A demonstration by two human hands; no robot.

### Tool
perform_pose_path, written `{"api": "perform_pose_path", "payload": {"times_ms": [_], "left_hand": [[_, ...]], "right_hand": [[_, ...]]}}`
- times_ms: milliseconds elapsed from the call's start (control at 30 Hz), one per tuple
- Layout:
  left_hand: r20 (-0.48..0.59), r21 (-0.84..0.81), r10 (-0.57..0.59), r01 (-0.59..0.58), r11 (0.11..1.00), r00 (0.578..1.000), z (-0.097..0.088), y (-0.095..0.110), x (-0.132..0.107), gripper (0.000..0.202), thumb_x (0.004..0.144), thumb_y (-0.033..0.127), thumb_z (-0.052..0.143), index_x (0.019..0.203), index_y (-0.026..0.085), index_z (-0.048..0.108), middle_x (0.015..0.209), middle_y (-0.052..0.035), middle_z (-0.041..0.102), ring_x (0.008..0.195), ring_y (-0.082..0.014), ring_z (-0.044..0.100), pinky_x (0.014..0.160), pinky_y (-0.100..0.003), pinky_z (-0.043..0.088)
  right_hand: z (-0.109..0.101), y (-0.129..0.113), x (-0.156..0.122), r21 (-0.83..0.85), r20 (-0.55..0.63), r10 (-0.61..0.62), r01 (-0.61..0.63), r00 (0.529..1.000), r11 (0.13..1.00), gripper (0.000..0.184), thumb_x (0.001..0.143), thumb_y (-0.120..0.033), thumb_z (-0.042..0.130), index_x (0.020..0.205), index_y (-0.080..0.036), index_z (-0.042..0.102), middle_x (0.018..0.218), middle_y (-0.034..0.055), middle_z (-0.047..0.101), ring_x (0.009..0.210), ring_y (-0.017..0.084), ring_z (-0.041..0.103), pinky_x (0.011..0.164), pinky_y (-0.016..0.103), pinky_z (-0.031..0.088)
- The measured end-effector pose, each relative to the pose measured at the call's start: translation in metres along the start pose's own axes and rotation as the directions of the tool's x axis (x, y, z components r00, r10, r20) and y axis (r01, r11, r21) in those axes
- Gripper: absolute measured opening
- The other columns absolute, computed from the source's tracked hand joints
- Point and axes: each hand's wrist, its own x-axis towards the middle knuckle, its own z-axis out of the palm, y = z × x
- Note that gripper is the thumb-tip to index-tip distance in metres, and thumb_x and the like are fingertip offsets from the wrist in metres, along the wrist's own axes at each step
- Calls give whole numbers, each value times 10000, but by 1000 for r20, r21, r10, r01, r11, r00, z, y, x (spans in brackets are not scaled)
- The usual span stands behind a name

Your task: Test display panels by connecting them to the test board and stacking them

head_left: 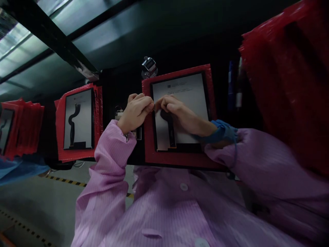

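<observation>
A flat display panel (192,109) with a pale face and dark border lies on a red plastic sheet (180,158). From its lower edge a black ribbon cable (171,132) runs up and disappears under the fingers of my right hand (177,109). That hand is closed on the cable, its wrist wearing a blue band (222,132). My left hand (137,111) is closed in a pinch at the panel's left edge, fingertips almost meeting those of the right. A tiny bright bit shows between them; what the left fingers hold is hidden.
A small device (119,112) sits partly behind my left hand. Beyond is a chrome tally counter (149,67). Another panel (81,120) lies on stacked red sheets at left; a blue sleeve (20,169) is farther left. Pens (230,85) and a red pile (285,79) are at right.
</observation>
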Motion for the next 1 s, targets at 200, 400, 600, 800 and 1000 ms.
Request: {"api": "perform_pose_path", "payload": {"times_ms": [200,400,600,800,1000], "left_hand": [[63,33,-10,8,999,998,-4,6,-2,347,1093,321,345,821,205,528,846,-9,665,912,-194,581,952,-376,318],[69,40,11,-14,999,998,-3,7,-3,353,1090,315,342,804,204,517,842,-12,663,918,-193,586,959,-372,311],[81,41,21,-24,999,996,-3,6,-3,360,1089,320,336,793,206,507,810,-9,632,882,-189,580,972,-372,321],[88,33,23,-26,999,996,-2,7,-3,362,1089,329,337,793,207,507,811,-8,640,895,-190,590,990,-377,325],[93,23,29,-32,999,995,-2,6,-2,359,1084,323,342,787,206,505,812,-7,646,908,-190,603,993,-380,330]], "right_hand": [[-8,-16,0,-176,67,-63,74,996,982,335,1006,-422,496,758,-198,524,1030,84,664,970,215,557,988,414,425],[-6,-10,-2,-263,48,-104,113,993,958,358,1063,-438,391,849,-203,553,1002,97,656,960,230,541,970,432,445],[-4,-8,-3,-309,51,-111,121,993,943,320,1059,-405,404,851,-211,551,1014,95,653,991,239,548,998,452,449],[-5,-8,-3,-327,60,-120,133,991,935,316,1058,-386,410,839,-209,555,1019,98,656,1002,239,552,992,455,464],[-6,-10,-3,-331,63,-110,125,992,935,305,1052,-401,412,854,-221,556,1036,102,658,1019,256,555,1002,485,466]]}}
